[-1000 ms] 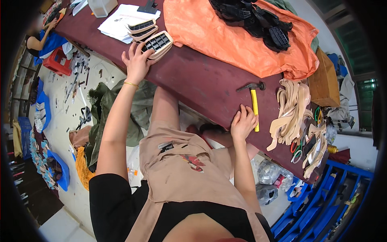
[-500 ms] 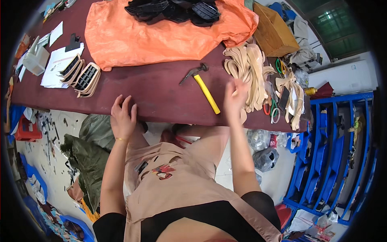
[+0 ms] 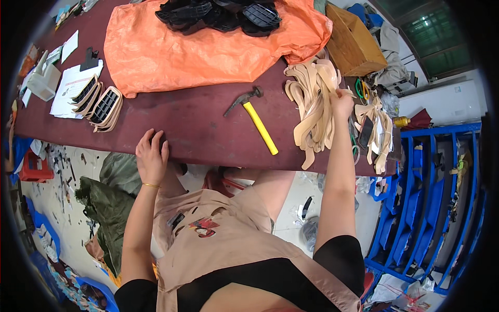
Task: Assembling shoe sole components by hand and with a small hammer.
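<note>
My left hand [image 3: 152, 156] rests at the table's near edge with its fingers slightly spread and nothing in them. My right hand [image 3: 342, 105] is at the right side of a pile of beige curved strips [image 3: 313, 99], its fingers closed on a beige strip at the pile's edge. Left of the pile lies a hammer [image 3: 260, 127] with a yellow handle and a dark metal head. Farther left stand stacked black gridded pieces with beige rims [image 3: 107, 108].
An orange woven sack [image 3: 197, 65] bearing black plastic parts [image 3: 260, 18] covers the table's far middle. A wooden box [image 3: 356, 41], scissors [image 3: 362, 88] and more beige strips [image 3: 382, 130] are at the right. Beyond the table stands a blue rack [image 3: 421, 208].
My right hand has moved right and away from me, from the pile's near left side to its right edge, and closed there. My left hand has shifted slightly left and nearer.
</note>
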